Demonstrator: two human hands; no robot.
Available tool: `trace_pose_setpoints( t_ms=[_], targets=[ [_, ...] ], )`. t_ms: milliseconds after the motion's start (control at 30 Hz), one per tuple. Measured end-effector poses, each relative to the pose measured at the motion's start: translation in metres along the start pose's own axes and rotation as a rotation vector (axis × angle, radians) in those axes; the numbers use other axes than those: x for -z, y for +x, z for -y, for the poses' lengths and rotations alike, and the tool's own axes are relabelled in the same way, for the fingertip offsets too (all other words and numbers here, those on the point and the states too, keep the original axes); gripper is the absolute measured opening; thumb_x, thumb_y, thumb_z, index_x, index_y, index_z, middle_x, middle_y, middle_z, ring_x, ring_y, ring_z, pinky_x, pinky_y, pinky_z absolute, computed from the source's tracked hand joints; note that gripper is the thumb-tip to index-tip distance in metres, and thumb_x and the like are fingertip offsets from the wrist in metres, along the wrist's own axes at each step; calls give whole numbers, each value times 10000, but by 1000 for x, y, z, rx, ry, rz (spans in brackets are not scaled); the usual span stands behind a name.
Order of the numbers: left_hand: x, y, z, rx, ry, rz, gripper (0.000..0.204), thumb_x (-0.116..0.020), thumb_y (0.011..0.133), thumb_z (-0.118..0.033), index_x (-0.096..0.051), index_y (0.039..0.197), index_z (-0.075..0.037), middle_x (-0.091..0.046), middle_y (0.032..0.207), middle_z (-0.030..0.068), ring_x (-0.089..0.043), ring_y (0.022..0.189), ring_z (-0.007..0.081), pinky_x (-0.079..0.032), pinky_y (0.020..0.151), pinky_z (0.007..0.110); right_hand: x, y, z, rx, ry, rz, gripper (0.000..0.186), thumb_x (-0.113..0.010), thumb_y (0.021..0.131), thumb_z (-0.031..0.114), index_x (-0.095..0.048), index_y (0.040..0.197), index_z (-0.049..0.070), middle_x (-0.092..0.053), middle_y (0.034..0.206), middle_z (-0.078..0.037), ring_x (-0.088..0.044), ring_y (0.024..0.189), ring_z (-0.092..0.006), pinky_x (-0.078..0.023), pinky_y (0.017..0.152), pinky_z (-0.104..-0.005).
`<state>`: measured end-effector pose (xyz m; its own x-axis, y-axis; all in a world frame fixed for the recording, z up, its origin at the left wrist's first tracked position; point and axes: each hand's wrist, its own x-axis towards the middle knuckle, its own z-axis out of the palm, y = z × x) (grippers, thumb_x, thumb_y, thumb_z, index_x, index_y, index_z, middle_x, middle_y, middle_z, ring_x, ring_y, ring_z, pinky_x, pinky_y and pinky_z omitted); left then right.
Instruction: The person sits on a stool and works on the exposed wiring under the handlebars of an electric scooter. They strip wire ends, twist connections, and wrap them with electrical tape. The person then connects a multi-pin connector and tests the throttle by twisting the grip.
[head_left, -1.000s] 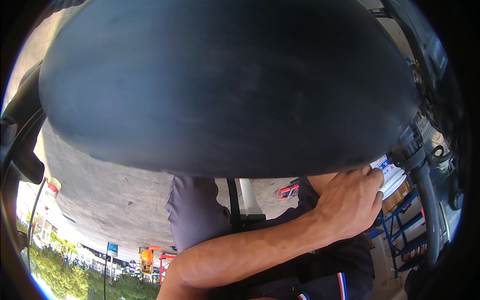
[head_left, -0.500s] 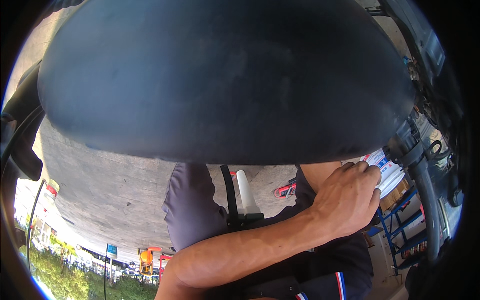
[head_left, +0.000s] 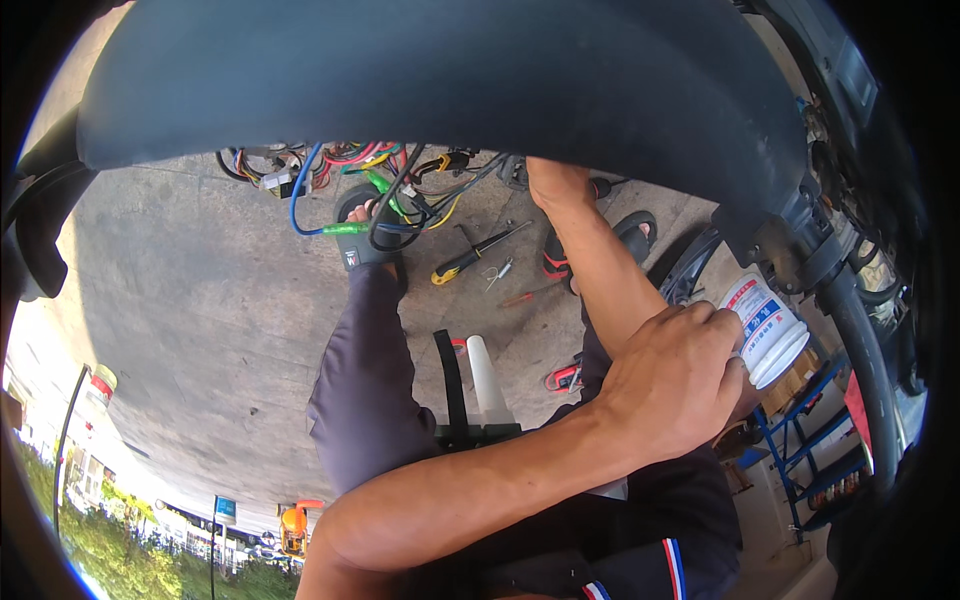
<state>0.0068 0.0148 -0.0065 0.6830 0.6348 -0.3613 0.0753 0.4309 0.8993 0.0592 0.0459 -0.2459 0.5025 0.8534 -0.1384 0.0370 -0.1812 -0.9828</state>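
My left arm crosses to the right, and my left hand [head_left: 685, 370] is closed with its curled fingers on the left side of a white plastic tub [head_left: 772, 335] with blue and red print. The tub is tilted, and its hidden side does not show. My right forearm reaches forward below a large smooth black padded surface [head_left: 430, 80], which looks like a seat. Only the wrist and part of my right hand [head_left: 557, 183] show at its edge; the fingers are hidden. Coloured wires [head_left: 385, 160] with green sleeves [head_left: 345, 229] lie just left of it.
On the concrete floor lie a yellow-and-black screwdriver [head_left: 458, 266], a red tool [head_left: 563, 378] and a white tube [head_left: 487, 375]. My sandalled foot [head_left: 365, 225] is beside the wires. A black metal pipe [head_left: 858, 370] stands at the right, with a blue rack [head_left: 800, 435] behind it.
The black surface's near edge now sits higher in view, uncovering the wires, screwdriver, my feet and my right forearm. My left hand and the tub have shifted slightly left together.
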Motion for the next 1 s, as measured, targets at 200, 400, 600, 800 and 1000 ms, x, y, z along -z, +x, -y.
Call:
trace_pose_setpoints(
  t_ms=[200,400,600,800,1000],
  targets=[
    [-13,-10,1,18,2,49,134,-608,834,-86,-594,901,28,-628,852,180,-617,832,367,-483,775,441,-23,-1,9,-130,291,-61,198,-748,870,119,-653,1025,40,-657,998,-19,-570,910,-69,-442,806,-235],
    [-19,-21,7,-3,51,50,155,-614,835,-101,-607,924,25,-629,860,187,-621,836,374,-486,775,448,-29,1,9,-115,291,-50,186,-689,930,209,-660,977,31,-655,883,11,-578,841,-68,-464,771,-247],
    [-17,-28,16,10,73,87,153,-621,822,-93,-611,923,21,-631,857,186,-625,821,373,-491,751,443,-35,4,9,-121,230,-61,239,-670,938,252,-668,974,16,-661,854,1,-576,788,-68,-473,748,-251],
    [-22,-34,17,-8,98,96,152,-628,816,-85,-605,919,24,-619,831,183,-623,798,375,-489,727,445,-36,2,15,-38,-46,-146,259,-700,880,242,-660,951,-4,-699,826,-97,-653,735,-166,-515,679,-309],
    [-26,-31,15,27,99,119,148,-631,820,-90,-600,917,18,-616,837,188,-617,798,379,-482,720,450,-37,4,17,-41,-76,-156,268,-711,894,245,-682,955,-14,-690,836,-46,-613,759,-104,-498,693,-269]
  ],
)
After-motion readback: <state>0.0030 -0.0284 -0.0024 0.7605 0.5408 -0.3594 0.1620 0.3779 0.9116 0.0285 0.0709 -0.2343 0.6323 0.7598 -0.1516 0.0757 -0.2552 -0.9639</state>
